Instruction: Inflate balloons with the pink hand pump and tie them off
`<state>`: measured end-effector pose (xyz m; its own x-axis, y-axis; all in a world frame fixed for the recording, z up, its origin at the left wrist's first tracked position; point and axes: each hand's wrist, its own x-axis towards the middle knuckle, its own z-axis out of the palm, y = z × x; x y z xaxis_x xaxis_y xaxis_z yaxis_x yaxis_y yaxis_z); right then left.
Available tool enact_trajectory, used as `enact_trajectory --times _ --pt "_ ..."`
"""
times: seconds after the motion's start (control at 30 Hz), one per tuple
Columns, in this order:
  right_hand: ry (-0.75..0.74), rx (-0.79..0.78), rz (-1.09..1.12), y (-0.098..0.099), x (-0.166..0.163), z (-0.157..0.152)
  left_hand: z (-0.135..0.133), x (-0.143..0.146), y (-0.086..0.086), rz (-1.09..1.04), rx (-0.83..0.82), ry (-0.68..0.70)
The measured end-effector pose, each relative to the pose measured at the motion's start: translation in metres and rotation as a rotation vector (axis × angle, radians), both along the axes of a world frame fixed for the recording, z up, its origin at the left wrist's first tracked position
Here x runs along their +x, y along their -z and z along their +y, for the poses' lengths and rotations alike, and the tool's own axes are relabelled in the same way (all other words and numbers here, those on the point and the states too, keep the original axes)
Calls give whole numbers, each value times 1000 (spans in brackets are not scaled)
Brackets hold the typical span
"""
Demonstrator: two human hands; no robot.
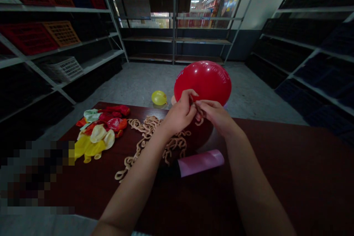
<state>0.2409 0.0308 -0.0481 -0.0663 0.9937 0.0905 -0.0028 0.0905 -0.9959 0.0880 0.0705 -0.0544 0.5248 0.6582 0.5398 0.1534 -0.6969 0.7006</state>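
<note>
A large inflated red balloon (203,79) with pale printing stands just beyond my hands, above the dark table. My left hand (184,112) is closed, its fingertips pinched together at the balloon's near side. Against it, my right hand (212,114) pinches at the same spot. The balloon's neck is hidden behind the fingers. A small beige loop (199,122) hangs below the fingertips; I cannot tell whether it is cord. Under and left of my hands lies a tangle of beige cord (149,125). A pink hand pump (201,163) with a dark end lies between my forearms.
Deflated balloons (101,131) in red, yellow, white and mint lie in a pile on the left of the table (282,155). A small inflated yellow balloon (159,98) rests on the floor (132,81) beyond the far edge. Shelves with crates (62,33) line the sides.
</note>
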Motion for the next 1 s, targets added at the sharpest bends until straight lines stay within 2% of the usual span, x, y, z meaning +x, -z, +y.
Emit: enact_trajectory --times 0.17,0.33,0.53,0.67,0.77,1.0 --pt "35 99 -210 -9 11 -5 4 -3 0 -31 -85 181" --pt "-3 152 -267 -19 23 -11 9 -6 0 -23 -13 248" --pt "-13 128 -206 -25 28 -16 5 -5 1 102 147 100" --pt "79 98 -111 -25 27 -16 5 -2 2 181 135 38" --pt "75 88 -101 -25 26 -16 6 -1 0 217 149 -40" --pt "86 141 -103 -22 26 -15 4 -5 -5 195 319 36"
